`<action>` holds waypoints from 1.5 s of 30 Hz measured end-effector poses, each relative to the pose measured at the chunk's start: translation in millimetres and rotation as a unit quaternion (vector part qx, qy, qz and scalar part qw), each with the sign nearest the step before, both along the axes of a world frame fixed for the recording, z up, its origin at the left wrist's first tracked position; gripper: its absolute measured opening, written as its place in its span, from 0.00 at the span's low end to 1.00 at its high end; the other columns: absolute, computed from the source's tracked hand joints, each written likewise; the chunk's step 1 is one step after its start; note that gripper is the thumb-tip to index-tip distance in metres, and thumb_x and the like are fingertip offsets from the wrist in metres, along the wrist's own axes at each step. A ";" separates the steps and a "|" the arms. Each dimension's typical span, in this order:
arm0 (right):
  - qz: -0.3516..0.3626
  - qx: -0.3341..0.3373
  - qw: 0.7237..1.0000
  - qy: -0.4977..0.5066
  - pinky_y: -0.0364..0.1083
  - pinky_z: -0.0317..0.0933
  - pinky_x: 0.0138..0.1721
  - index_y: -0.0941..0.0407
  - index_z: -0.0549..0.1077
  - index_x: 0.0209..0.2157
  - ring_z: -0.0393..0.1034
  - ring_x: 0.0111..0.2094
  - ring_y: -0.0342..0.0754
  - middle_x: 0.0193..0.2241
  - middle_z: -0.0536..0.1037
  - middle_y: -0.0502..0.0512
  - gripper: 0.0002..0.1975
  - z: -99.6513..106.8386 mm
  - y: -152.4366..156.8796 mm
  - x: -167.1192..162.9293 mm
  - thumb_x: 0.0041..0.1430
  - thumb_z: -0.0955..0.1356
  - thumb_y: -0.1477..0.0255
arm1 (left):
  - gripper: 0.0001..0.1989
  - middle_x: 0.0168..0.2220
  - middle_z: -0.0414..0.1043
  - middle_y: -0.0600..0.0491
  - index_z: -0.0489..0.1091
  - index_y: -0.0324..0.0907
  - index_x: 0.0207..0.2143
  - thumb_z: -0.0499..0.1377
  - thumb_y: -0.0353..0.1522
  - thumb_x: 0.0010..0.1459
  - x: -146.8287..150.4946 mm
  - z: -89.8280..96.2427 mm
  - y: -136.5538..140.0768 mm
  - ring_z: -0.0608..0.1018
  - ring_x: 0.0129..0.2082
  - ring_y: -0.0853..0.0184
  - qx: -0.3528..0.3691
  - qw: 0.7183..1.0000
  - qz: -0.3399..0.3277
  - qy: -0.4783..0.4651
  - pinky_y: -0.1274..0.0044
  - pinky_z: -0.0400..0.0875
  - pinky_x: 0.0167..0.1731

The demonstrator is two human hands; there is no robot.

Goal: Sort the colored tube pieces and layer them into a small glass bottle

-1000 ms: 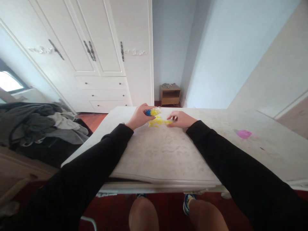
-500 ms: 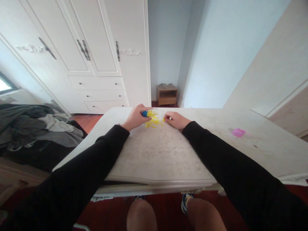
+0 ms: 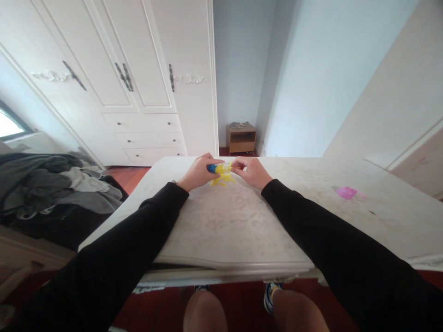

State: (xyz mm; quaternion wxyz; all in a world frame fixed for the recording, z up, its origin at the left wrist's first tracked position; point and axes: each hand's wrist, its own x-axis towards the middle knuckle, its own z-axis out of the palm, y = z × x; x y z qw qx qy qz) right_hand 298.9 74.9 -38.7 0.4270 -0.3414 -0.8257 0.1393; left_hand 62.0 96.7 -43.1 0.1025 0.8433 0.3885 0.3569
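Left hand (image 3: 199,173) is wrapped around a small clear bottle (image 3: 218,168), blue end toward the palm, held just above the far part of the worktop (image 3: 235,221). It lies on its side, long axis left to right, mouth toward the right hand (image 3: 249,171), whose fingertips pinch something tiny at that opening. Best keep the mouth level over the yellow bits (image 3: 222,180).
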 end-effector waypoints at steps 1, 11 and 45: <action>-0.004 0.000 1.000 0.005 0.45 0.61 0.35 0.56 0.73 0.30 0.69 0.29 0.45 0.26 0.77 0.50 0.04 0.7 -2.0 -1.9 0.57 0.71 0.71 | 0.21 0.36 0.70 0.53 0.82 0.46 0.47 0.69 0.31 0.47 0.8 0.7 -1.1 0.73 0.32 0.67 0.002 1.000 -0.007 -0.001 0.74 0.70 0.39; -0.024 0.055 0.997 0.038 0.48 0.65 0.36 0.55 0.81 0.27 0.71 0.33 0.48 0.31 0.76 0.54 0.07 6.5 -7.3 -4.8 0.58 0.73 0.69 | 0.23 0.37 0.70 0.54 0.81 0.47 0.50 0.70 0.31 0.48 3.9 3.6 -6.9 0.73 0.33 0.67 0.003 0.999 -0.019 -0.030 0.73 0.70 0.39; -0.052 0.088 0.994 0.026 0.46 0.61 0.33 0.56 0.75 0.35 0.66 0.29 0.45 0.30 0.73 0.52 0.12 13.3 -19.7 -7.6 0.52 0.64 0.82 | 0.25 0.36 0.68 0.54 0.80 0.47 0.53 0.71 0.33 0.50 4.5 -0.5 -4.9 0.71 0.32 0.69 0.020 0.997 -0.036 -0.061 0.74 0.69 0.38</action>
